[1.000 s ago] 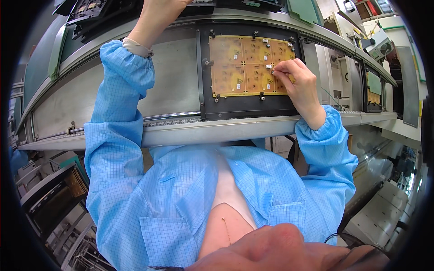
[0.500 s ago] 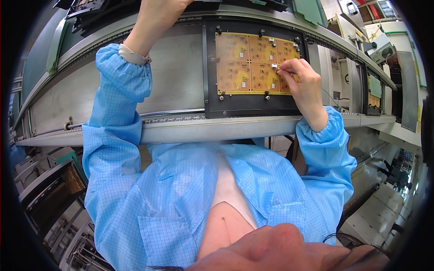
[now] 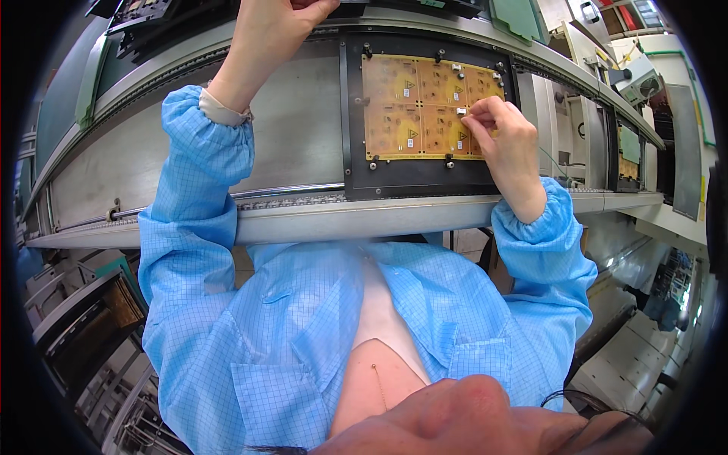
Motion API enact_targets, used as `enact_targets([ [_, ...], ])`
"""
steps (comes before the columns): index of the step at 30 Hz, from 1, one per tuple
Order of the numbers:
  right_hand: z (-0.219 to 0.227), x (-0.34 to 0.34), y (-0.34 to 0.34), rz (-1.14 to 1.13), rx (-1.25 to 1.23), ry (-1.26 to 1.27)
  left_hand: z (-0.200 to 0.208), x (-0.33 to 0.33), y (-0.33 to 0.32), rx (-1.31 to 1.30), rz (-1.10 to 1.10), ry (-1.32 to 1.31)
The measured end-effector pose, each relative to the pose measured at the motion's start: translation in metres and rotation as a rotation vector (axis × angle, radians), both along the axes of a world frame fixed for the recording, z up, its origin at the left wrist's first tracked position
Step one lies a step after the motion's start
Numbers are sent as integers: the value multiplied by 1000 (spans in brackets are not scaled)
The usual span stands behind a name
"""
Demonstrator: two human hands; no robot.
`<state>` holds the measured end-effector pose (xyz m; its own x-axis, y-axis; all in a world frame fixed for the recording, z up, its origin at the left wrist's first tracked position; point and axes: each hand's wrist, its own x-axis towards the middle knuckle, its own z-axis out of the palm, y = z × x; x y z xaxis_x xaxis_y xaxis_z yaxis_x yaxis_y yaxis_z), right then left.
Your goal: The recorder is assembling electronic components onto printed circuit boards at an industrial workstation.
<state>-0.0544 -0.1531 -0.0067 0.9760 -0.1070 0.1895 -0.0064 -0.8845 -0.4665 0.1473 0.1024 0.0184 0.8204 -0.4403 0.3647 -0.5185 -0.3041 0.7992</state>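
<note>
A panel of yellow-brown circuit boards [image 3: 398, 121] lies in a black carrier frame [image 3: 425, 179], held by several small black clamps along its edges. Over the panel's right part, my right hand [image 3: 506, 140] has thumb and index finger pinched together. Its fingertips are right by a small white component [image 3: 461, 111] on the boards; whatever they hold is too small to make out. Two more white pieces sit near the panel's upper right. My left hand [image 3: 271, 34] is raised at the top edge, beside dark trays, its fingers bent together and partly cut off; any held thing is hidden.
The carrier rests across a conveyor with a metal front rail [image 3: 364, 217] and chain tracks. Black trays [image 3: 163, 23] stand beyond the far rail at upper left. A green board [image 3: 517, 19] is at the back, and another carrier [image 3: 628, 152] sits farther right.
My left hand has come slightly nearer and to the right, showing more of its curled fingers. My right fingertips have shifted a little left, closer to the white component.
</note>
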Motion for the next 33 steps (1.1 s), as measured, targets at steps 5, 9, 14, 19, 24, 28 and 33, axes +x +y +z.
enact_targets([
  [5, 1, 4, -4, 46, -26, 8, 3, -6, 6, 37, -7, 37],
  [9, 18, 45, -18, 57, -22, -122, -16, -14, 7, 43, -121, -62],
  [14, 15, 156, -47, 314, -343, -632, -25, -41, -12, 39, -228, 87],
  [19, -24, 231, -64, 502, -417, -718, -28, -45, -17, 68, -229, 37],
  [24, -10, 247, -40, 245, -798, -175, -27, -45, -25, 117, -220, 120],
  [28, -7, 240, -43, 207, -723, -235, -27, -44, -45, 236, -234, 60],
  [33, 0, 241, -38, 211, -360, -370, -44, -32, -63, 319, -298, -217],
])
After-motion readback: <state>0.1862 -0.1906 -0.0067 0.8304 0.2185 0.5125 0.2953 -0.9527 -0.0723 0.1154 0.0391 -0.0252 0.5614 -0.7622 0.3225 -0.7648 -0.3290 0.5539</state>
